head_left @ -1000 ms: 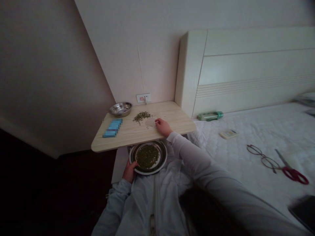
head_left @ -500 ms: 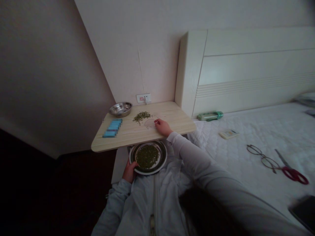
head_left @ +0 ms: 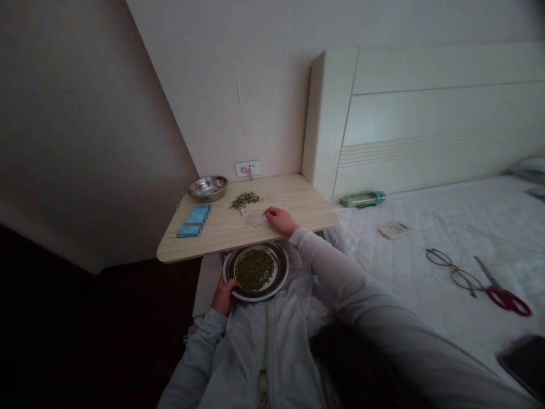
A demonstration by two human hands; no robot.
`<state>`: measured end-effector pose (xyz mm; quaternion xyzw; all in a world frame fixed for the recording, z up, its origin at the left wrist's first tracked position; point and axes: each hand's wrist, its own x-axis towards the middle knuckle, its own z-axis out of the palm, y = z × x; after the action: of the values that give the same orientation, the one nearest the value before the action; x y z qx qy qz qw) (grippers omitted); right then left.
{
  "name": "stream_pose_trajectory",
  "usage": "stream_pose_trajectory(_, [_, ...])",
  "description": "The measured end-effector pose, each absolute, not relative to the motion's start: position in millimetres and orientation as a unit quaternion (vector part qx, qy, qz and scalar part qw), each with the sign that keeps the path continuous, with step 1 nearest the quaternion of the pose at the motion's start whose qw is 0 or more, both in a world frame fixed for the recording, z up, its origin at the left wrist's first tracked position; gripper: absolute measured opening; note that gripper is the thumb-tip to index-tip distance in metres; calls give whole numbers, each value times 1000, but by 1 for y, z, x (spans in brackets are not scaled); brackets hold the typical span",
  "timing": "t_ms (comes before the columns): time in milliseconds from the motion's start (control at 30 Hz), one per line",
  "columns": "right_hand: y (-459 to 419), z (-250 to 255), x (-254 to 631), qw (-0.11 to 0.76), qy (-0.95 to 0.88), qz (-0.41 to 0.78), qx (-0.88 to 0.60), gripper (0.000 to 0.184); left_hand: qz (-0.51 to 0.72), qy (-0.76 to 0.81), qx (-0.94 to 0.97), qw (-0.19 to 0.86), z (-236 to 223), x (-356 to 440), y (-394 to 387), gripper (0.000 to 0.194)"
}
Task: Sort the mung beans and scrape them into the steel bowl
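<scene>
My left hand (head_left: 225,295) grips the left rim of a round steel dish (head_left: 281,271), thumb over the edge. Small green beans or seeds (head_left: 254,270) cover much of its bottom. The dish is below the front edge of a light wooden tabletop (head_left: 217,241), near my lap. On that top my right hand (head_left: 279,218) has its fingers closed at the right end of a thin see-through sheet (head_left: 256,218), which lies on the wood. Just beyond the sheet is a loose pile of the same green beans (head_left: 245,200), with a few stray ones around it.
An empty-looking steel bowl (head_left: 208,189) stands at the tabletop's back left, with a pixelated blue item (head_left: 194,221) before it. To the right, the bed (head_left: 409,272) holds a green-capped bottle (head_left: 363,199), a pale remote-like object (head_left: 395,229), eyeglasses (head_left: 462,279), red-handled scissors (head_left: 506,298) and a dark object (head_left: 525,363).
My right hand and the see-through sheet have shifted slightly left across the tabletop. The left hand still holds the dish in the same place.
</scene>
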<state>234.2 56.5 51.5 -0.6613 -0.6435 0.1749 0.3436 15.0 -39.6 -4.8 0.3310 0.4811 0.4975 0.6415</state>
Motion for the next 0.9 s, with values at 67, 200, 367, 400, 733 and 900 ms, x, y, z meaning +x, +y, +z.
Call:
stream_pose_trajectory(67, [56, 52, 234, 349, -643, 180, -657, 29, 495, 485, 329, 641, -5, 15, -39, 52])
stream_pose_trajectory(200, [59, 48, 237, 385, -625, 204, -648, 27, 489, 492, 339, 636, -5, 15, -40, 52])
stream_pose_trajectory(367, [66, 44, 237, 440, -593, 237, -632, 26, 494, 486, 351, 630, 1, 16, -42, 51])
stream_pose_trajectory(400, [67, 44, 236, 440, -594, 238, -630, 26, 494, 485, 354, 628, 2, 16, -42, 51])
stream_pose_trajectory(733, [65, 69, 208, 286, -722, 73, -626, 28, 489, 486, 367, 624, -12, 12, -36, 53])
stream_pose_trajectory(900, [62, 72, 203, 205, -751, 20, -627, 29, 495, 477, 348, 637, -2, 15, -41, 53])
